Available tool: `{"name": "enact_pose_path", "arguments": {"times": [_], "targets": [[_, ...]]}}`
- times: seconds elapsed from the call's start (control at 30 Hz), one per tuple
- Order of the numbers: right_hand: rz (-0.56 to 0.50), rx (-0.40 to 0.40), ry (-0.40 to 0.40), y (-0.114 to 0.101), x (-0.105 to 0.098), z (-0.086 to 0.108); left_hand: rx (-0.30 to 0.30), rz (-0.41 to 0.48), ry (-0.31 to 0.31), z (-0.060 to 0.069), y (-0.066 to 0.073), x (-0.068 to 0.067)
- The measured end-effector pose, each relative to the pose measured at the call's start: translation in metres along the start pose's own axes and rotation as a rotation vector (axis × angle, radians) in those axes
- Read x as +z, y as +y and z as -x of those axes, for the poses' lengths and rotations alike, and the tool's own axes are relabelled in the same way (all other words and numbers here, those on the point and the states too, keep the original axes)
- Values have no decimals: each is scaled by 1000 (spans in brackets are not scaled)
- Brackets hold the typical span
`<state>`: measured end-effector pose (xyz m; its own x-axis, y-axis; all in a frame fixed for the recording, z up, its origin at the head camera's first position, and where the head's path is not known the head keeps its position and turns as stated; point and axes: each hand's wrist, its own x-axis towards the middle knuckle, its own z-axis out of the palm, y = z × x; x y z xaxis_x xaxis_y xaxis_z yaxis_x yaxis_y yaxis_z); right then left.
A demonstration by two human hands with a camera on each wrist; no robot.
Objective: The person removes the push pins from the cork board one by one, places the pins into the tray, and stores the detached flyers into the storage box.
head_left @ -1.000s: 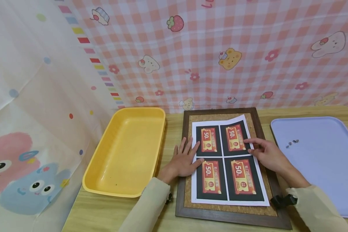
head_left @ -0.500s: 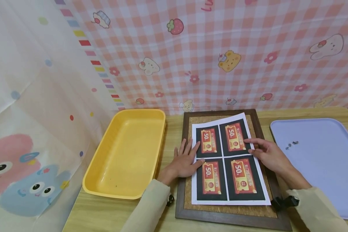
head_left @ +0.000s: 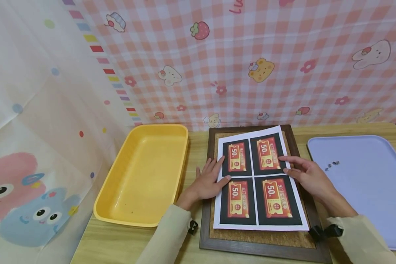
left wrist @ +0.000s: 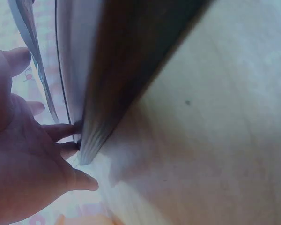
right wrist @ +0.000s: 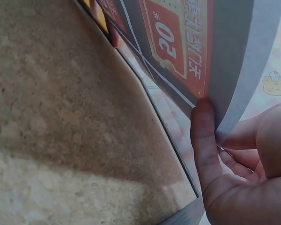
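A white sheet printed with several red-and-yellow coupons on black (head_left: 260,178) lies over a dark-framed corkboard (head_left: 264,249). Its right edge stands clear of the cork (right wrist: 70,117) in the right wrist view. My right hand (head_left: 311,179) pinches that edge between thumb and fingers; the thumb (right wrist: 205,136) presses against the sheet. My left hand (head_left: 206,185) spreads with straight fingers across the board's left side, thumb tip at the sheet's left edge. From the left wrist, the hand (left wrist: 33,150) has fingertips by the board's frame; whether they reach under the sheet I cannot tell.
Left of the board stands a deep yellow tray (head_left: 142,176) on the wooden table (head_left: 102,242). At right lies a flat lilac tray (head_left: 366,198) with several tiny dark pieces (head_left: 332,165). A pink checked cloth (head_left: 224,66) hangs behind.
The sheet has risen a little off the board; its upper right corner and lower edge sit farther up, its lower left corner farther left. My left fingers have drawn slightly back to its edge.
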<state>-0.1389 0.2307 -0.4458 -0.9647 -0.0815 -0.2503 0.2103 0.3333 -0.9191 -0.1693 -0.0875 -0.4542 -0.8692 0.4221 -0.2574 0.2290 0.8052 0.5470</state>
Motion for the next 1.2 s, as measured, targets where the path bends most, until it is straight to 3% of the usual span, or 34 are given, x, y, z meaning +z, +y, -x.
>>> {"name": "enact_pose_path", "arguments": {"times": [0.3,0.47,0.63,1.2], "targets": [[-45,14,9,-11,-3,5,49,166,33,5,1,-11],[-69,-1,11,-16,-5,6,53,349,70,8,6,-15],[-78,-2,13,-19,-6,6,13,494,93,12,12,-20],[-134,-62,12,-36,1,2,-80,801,128,24,12,-42]]}}
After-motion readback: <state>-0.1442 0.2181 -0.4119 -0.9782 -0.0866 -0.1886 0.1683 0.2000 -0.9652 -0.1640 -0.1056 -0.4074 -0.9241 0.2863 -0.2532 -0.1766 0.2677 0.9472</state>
